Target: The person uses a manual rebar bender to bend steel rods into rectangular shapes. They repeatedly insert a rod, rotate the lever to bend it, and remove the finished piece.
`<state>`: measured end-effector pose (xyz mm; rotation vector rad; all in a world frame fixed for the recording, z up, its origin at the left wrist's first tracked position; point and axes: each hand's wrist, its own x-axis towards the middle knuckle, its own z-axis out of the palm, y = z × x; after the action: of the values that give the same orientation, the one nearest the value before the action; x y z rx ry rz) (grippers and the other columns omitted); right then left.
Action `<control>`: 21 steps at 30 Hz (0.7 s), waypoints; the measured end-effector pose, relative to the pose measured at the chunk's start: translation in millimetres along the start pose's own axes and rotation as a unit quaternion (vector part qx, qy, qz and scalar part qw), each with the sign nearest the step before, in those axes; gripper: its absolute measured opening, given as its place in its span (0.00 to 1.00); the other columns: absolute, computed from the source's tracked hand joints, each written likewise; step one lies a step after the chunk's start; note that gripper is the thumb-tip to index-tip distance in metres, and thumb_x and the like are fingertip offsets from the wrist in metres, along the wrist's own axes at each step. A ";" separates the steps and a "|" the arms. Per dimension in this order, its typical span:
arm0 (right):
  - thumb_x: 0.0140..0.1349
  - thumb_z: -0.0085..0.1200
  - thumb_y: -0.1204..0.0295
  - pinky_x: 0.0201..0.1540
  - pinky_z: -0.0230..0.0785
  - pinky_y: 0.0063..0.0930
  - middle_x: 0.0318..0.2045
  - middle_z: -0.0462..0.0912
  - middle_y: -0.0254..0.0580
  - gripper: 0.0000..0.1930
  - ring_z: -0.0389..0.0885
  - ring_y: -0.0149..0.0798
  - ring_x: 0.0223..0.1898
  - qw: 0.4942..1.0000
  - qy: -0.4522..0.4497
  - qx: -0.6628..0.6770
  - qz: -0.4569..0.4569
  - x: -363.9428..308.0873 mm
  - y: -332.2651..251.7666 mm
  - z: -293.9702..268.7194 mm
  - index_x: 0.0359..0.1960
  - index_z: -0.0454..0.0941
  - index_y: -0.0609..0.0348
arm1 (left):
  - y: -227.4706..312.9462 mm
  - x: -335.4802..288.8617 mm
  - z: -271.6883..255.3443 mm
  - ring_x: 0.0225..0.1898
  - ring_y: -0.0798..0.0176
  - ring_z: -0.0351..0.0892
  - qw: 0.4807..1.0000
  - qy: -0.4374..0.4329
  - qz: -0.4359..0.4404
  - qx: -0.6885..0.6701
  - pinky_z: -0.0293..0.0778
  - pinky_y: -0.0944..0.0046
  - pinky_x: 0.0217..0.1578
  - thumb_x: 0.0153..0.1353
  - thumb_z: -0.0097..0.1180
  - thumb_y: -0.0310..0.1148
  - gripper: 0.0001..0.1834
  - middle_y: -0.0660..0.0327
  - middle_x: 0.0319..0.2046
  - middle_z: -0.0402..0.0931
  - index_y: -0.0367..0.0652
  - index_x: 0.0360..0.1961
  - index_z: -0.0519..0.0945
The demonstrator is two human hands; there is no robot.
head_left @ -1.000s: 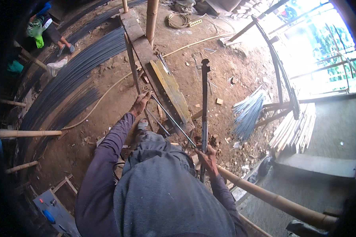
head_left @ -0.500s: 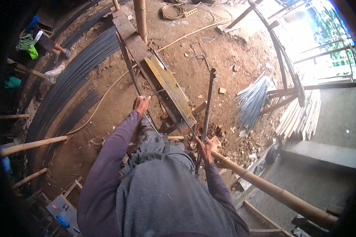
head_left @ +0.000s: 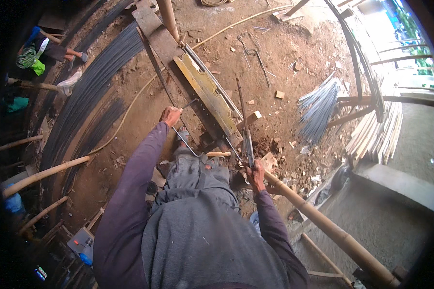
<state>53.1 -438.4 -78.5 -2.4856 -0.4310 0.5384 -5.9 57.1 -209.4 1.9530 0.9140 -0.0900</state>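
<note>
My left hand is closed around a thin bent steel rod, whose short bent end shows beside the fingers and whose length runs down toward my legs. My right hand grips a long dark metal bar near its lower end; the bar points away from me. Another thin rod piece reaches from the bench toward that hand, and whether the fingers touch it I cannot tell. Between the hands lies a narrow wooden bench with a yellowish board on top.
Long dark steel rods lie on the dirt at left, near another person's leg. At right are cut grey rods and wooden strips. A bamboo pole slants past my right hand; a bamboo post stands by the bench.
The dark bar in my right hand has swung, its far end now left of where it was. The bent rod in my left hand has shifted slightly. The view has moved a little.
</note>
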 end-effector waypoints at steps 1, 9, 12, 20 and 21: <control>0.54 0.68 0.66 0.32 0.66 0.42 0.26 0.75 0.52 0.17 0.76 0.54 0.29 0.996 0.035 0.035 -0.073 -6.6 7.2 -8.6 0.31 0.72 0.63 | -2.5 3.2 2.3 0.15 0.65 0.73 1.000 -0.013 -0.019 -0.006 0.66 0.58 0.18 0.65 0.55 0.44 0.21 0.61 0.15 0.77 0.41 0.20 0.80; 0.54 0.69 0.65 0.33 0.68 0.47 0.30 0.77 0.53 0.17 0.79 0.57 0.33 0.996 0.033 -0.053 -0.062 -53.7 22.9 -99.6 0.34 0.75 0.62 | 74.7 18.8 5.4 0.18 0.64 0.76 0.988 -0.050 -0.082 0.119 0.67 0.57 0.16 0.62 0.60 0.53 0.24 0.56 0.22 0.81 0.38 0.27 0.83; 0.55 0.66 0.68 0.31 0.67 0.43 0.24 0.77 0.50 0.14 0.77 0.50 0.26 0.999 -0.045 -0.016 0.021 -41.2 24.1 -120.2 0.35 0.76 0.63 | 91.2 18.7 7.0 0.17 0.64 0.75 0.988 -0.060 -0.134 -0.040 0.67 0.59 0.16 0.61 0.62 0.54 0.25 0.55 0.24 0.82 0.38 0.31 0.84; 0.61 0.66 0.58 0.25 0.70 0.34 0.16 0.80 0.47 0.17 0.79 0.40 0.18 0.984 -0.140 -0.109 -0.024 25.8 74.3 -171.1 0.29 0.80 0.61 | 59.7 35.8 18.4 0.19 0.65 0.78 0.988 -0.072 -0.102 -0.089 0.71 0.62 0.21 0.60 0.65 0.42 0.17 0.58 0.25 0.82 0.34 0.33 0.84; 0.60 0.66 0.57 0.24 0.71 0.36 0.17 0.81 0.47 0.18 0.80 0.42 0.18 0.945 -0.174 -0.278 -0.007 42.7 82.3 -177.7 0.30 0.80 0.60 | 58.8 36.9 20.1 0.20 0.64 0.79 0.990 -0.079 -0.104 -0.056 0.72 0.62 0.22 0.61 0.65 0.41 0.17 0.58 0.24 0.82 0.34 0.33 0.84</control>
<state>187.3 -566.2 -2.1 -2.9179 -0.8342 0.9691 63.5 45.9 -192.9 1.7163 0.9929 -0.3038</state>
